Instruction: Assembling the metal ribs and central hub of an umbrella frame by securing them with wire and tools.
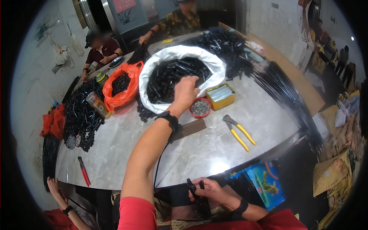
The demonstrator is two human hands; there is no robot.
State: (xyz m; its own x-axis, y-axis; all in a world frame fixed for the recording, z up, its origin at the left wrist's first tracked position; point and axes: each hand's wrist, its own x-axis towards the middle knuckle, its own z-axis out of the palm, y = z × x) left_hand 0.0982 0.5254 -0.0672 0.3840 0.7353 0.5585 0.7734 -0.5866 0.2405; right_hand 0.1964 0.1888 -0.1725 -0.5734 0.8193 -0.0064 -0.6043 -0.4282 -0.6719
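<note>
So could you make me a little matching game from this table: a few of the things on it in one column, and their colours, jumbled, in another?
Things:
1. big sack of black parts that the left hand reaches into
2. plastic bag beside that sack
3. pliers lying near the table's edge
4. small round bowl of metal bits

Colours:
A. yellow handles
B. red
C. white
D. orange

Pairs: 1-C, 2-D, 3-A, 4-B

The right hand, down by the lap, holds a small black part.
</note>
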